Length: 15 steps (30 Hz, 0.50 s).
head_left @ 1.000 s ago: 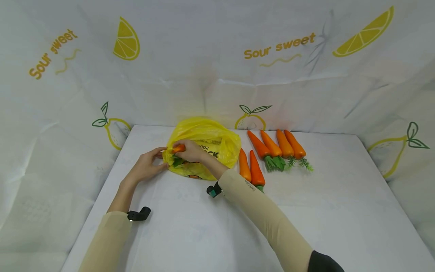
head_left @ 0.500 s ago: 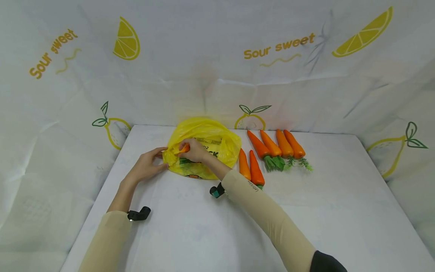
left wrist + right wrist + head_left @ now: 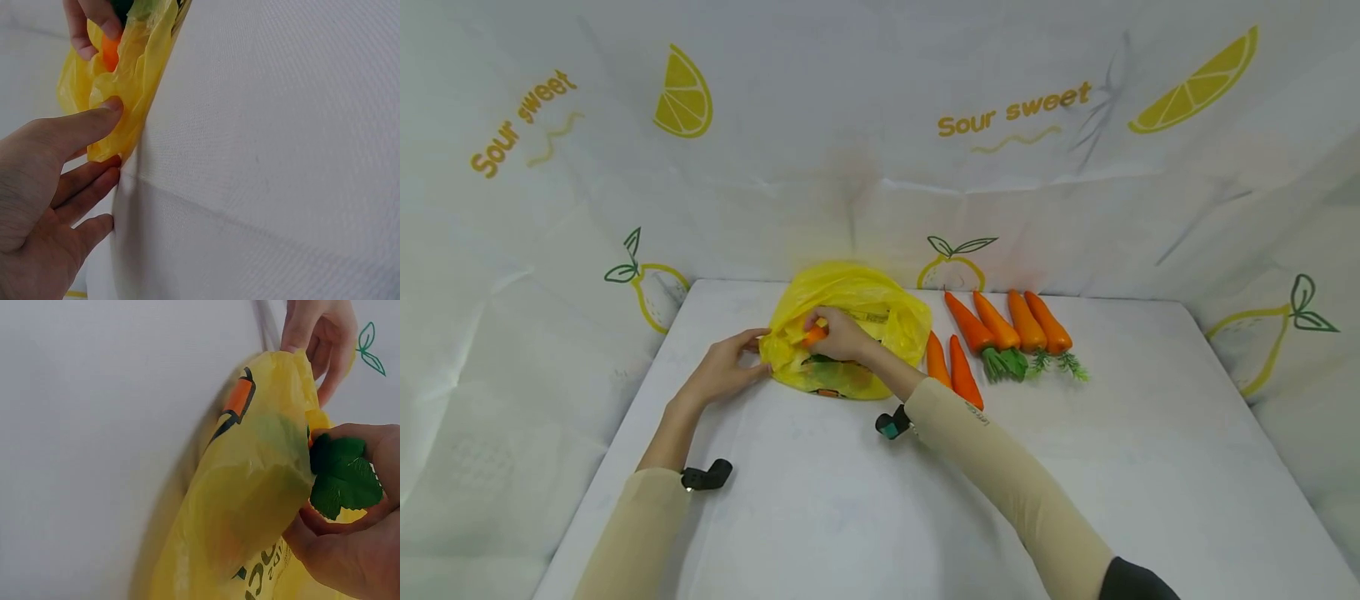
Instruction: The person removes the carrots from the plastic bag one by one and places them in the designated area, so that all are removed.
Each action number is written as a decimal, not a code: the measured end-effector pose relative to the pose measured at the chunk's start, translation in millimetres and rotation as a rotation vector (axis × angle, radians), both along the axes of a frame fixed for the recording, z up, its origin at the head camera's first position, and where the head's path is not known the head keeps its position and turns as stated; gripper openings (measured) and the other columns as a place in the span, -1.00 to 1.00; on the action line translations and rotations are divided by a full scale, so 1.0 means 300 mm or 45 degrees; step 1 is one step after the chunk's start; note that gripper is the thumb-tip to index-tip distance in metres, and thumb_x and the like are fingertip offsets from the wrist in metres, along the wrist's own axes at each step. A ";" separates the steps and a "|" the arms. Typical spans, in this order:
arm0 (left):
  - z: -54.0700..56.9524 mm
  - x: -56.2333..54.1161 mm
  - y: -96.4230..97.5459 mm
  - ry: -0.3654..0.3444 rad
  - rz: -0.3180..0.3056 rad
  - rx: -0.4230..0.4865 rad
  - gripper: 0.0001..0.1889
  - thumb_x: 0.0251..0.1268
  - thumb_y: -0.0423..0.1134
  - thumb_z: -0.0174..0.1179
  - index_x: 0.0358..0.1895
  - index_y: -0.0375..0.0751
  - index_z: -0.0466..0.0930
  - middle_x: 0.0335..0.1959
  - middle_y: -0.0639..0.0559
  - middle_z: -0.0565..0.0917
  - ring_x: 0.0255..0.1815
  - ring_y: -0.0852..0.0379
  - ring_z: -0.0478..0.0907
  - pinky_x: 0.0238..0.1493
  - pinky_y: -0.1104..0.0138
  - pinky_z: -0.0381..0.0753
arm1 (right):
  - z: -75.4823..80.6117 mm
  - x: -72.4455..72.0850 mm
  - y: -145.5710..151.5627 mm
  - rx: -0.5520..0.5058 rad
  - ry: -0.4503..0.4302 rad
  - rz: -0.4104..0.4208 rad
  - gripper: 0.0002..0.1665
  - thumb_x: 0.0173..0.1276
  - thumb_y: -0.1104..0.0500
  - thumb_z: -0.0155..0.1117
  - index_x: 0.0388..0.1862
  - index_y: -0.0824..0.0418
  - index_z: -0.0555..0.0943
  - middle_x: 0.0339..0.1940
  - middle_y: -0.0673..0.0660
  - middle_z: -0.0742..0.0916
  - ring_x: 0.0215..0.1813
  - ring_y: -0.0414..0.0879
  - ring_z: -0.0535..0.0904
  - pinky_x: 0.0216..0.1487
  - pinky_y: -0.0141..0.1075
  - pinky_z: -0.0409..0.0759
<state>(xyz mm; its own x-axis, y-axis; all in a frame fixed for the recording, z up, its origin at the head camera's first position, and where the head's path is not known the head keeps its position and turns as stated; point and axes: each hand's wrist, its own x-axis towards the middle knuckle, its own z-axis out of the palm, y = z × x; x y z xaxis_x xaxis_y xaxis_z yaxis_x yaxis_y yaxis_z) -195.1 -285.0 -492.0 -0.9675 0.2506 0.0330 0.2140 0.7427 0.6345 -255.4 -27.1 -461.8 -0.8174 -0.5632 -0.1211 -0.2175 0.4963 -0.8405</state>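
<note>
A yellow plastic bag (image 3: 865, 292) with dark print lies near the table's back edge, its mouth to the left. My left hand (image 3: 724, 368) pinches the rim of that mouth, thumb (image 3: 103, 119) on top and fingers beneath, as the left wrist view shows. My right hand (image 3: 844, 337) is at the bag opening and grips a carrot, whose orange end (image 3: 814, 335) shows beside the fingers. In the right wrist view its dark green leaves (image 3: 347, 478) stick out between thumb and fingers. The rest of the carrot is hidden by hand and bag.
Two carrots (image 3: 964, 375) lie just right of the bag, partly behind my right forearm. Several more carrots (image 3: 995, 321) with green tops lie in a row farther right. Behind the table hangs a white sheet (image 3: 820, 125) printed with lemons.
My right hand has shifted a little to the right, the carrot's orange end moving with it. My left hand has kept its place at the bag's rim.
</note>
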 end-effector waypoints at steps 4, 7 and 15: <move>0.000 0.002 0.002 -0.004 -0.001 0.003 -0.32 0.42 -0.24 0.45 0.55 -0.27 0.47 0.22 -0.35 0.77 0.33 -0.36 0.65 0.53 -0.32 0.48 | 0.017 0.006 0.029 -0.009 -0.024 0.057 -0.67 0.48 0.30 0.41 0.16 0.26 0.58 0.25 0.25 0.64 -0.10 -0.05 0.50 -0.14 -0.42 0.51; 0.000 0.000 0.003 -0.010 -0.002 0.002 -0.32 0.43 -0.24 0.44 0.56 -0.27 0.46 0.23 -0.36 0.76 0.33 -0.36 0.65 0.53 -0.32 0.48 | 0.032 0.013 0.048 -0.012 -0.055 0.090 -0.64 0.49 0.30 0.40 0.20 0.26 0.58 0.36 0.27 0.62 -0.02 -0.01 0.53 -0.07 -0.40 0.55; -0.002 0.001 0.001 0.002 -0.001 0.008 -0.32 0.42 -0.26 0.45 0.55 -0.29 0.46 0.21 -0.36 0.76 0.29 -0.33 0.67 0.51 -0.30 0.51 | 0.082 0.026 0.099 -0.009 -0.122 0.140 -0.64 0.50 0.28 0.43 0.21 0.19 0.60 0.55 0.21 0.54 0.25 0.14 0.60 0.14 -0.28 0.71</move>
<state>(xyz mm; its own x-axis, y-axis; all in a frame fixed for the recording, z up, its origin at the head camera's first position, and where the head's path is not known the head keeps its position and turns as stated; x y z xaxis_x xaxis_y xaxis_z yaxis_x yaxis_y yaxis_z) -194.9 -284.8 -492.5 -0.9672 0.2515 0.0361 0.2158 0.7382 0.6391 -247.6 2.5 -437.2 -0.7356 -0.6498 -0.1915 -0.1887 0.4681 -0.8633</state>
